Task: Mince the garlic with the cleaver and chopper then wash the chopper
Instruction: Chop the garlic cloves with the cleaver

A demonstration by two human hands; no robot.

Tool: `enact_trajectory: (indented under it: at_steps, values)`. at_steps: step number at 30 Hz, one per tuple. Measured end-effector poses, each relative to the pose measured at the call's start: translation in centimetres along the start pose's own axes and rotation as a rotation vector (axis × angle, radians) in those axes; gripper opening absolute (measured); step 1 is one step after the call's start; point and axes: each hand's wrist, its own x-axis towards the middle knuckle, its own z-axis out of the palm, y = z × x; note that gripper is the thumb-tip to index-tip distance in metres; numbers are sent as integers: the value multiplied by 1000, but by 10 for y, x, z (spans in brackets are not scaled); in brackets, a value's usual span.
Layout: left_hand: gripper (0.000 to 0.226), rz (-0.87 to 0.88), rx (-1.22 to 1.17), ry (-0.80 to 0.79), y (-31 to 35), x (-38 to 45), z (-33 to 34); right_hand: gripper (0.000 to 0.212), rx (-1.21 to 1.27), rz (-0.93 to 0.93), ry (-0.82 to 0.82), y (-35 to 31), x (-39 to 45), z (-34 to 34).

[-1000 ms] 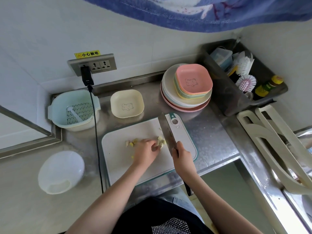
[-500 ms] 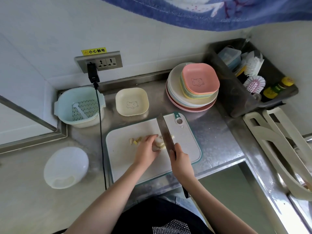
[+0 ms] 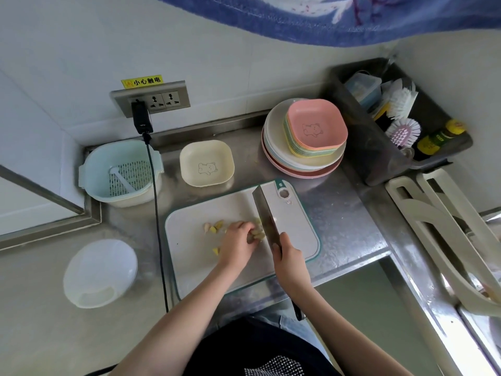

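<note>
On the steel counter (image 3: 349, 234), head view: a white cutting board (image 3: 195, 267) lies near the front edge. Right hand (image 3: 288, 257) is wrapped round the handle end of the cleaver (image 3: 267, 215); blade stands edge-down on the board, pointing away from the person. Left hand (image 3: 238, 244) rests on the board just left of the blade, fingers curled down onto a clump of garlic (image 3: 257, 234), fingertips close to the blade's flat. More garlic pieces (image 3: 214, 227) lie loose to the left of that hand, one small bit nearer the person.

Surroundings: cream square dish (image 3: 207, 162) behind the board, apart from it. Stack of plates (image 3: 303, 161) to its right, with a pile of pastel square dishes (image 3: 315, 128) on top. Pale blue strainer basket (image 3: 120, 172) at back left. A black cable (image 3: 158, 226) hangs from a plug in the wall socket (image 3: 154, 100), crosses the basket rim and runs down just left of the board. Clear plastic lid (image 3: 100, 272) at front left. Dark bin (image 3: 379, 153) at far right holds brushes (image 3: 401, 115) and bottles.
</note>
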Motion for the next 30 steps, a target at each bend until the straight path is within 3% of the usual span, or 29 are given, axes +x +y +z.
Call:
enact_trajectory:
  at_steps: [14,24,30]
  values:
    - [37,-21,-103,-13,-9,-8,-8,12,13,-24,-33,-9,-2,4]
    - [32,6,43,22,-8,-13,-3,17,41,-3,-7,-7,-1,1]
    - [33,-6,-74,1,-13,-13,-2,16,46,-16,-6,-9,-2,0]
